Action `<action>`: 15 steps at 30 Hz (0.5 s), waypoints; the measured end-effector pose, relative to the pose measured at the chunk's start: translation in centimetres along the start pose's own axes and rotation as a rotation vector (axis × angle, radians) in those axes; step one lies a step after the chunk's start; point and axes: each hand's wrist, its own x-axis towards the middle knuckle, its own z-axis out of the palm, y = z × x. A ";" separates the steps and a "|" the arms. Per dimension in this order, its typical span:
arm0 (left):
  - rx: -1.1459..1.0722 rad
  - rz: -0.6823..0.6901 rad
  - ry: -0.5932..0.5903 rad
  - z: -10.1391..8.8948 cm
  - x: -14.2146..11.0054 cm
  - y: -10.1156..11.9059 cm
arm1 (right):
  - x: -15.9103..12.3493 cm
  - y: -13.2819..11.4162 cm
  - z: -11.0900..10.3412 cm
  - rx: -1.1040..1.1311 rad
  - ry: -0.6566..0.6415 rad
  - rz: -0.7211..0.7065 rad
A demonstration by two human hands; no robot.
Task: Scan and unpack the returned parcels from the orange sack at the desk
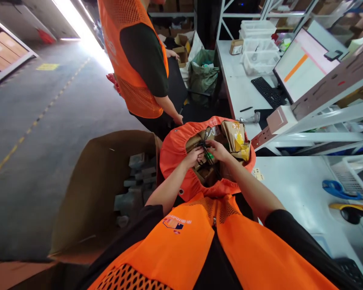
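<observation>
In front of my body stands an orange drawstring bag (pixel 174 151), its gathered mouth partly drawn in around several brown packages. One brown parcel (pixel 231 137) with yellow tape sticks up at the right of the opening. Over the middle of the mouth, my left hand (pixel 196 156) and my right hand (pixel 218 151) are close together, both with curled fingers on a black drawstring cord (pixel 204 141). Loops of the cord rise above my fingers and loose ends hang below. The exact finger grip is small and partly hidden.
A large open cardboard box (pixel 87 193) holding small boxes stands left of the bag. Another person in an orange vest (pixel 145 96) stands ahead. On the right are a white desk (pixel 234 76) with a monitor (pixel 305 64), a metal rack post (pixel 326 86) and a white table (pixel 293 181).
</observation>
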 end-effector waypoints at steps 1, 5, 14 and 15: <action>0.031 0.013 0.004 -0.5 0.0 0.0 | 0.3 0.0 0.4 -0.020 -0.026 0.013; 0.211 0.059 0.006 -1.8 0.1 0.1 | 0.3 -0.1 0.9 -0.154 -0.039 0.053; 0.687 0.166 0.002 -1.2 -0.6 0.0 | -4.7 -0.3 0.3 -0.313 -0.038 0.078; 0.733 0.175 -0.011 -1.1 -1.1 0.0 | -5.5 -0.4 0.2 -0.314 -0.044 0.079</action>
